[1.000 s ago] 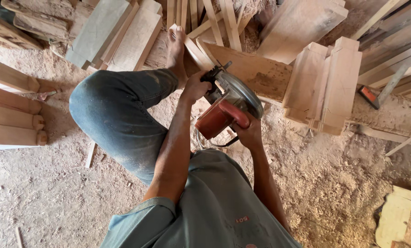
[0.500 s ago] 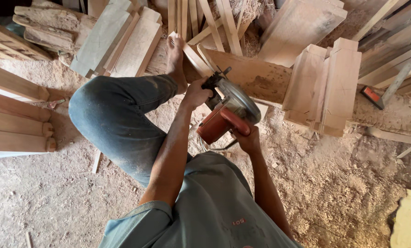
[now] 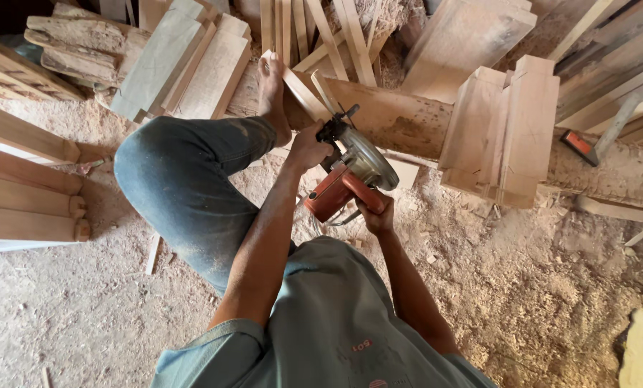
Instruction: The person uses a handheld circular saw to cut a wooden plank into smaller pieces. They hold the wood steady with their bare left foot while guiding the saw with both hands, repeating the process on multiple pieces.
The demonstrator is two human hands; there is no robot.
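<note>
Circular saw [image 3: 350,176] seemingly angles up-right, both hands gripping.

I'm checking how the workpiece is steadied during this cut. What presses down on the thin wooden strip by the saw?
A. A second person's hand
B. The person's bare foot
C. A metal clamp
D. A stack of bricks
B: the bare foot rests on the thin wooden strip while the left hand and right hand hold the red circular saw.

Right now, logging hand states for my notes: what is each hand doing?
Left hand: closed on the front of the circular saw.
Right hand: closed around the saw's red rear handle.
</note>
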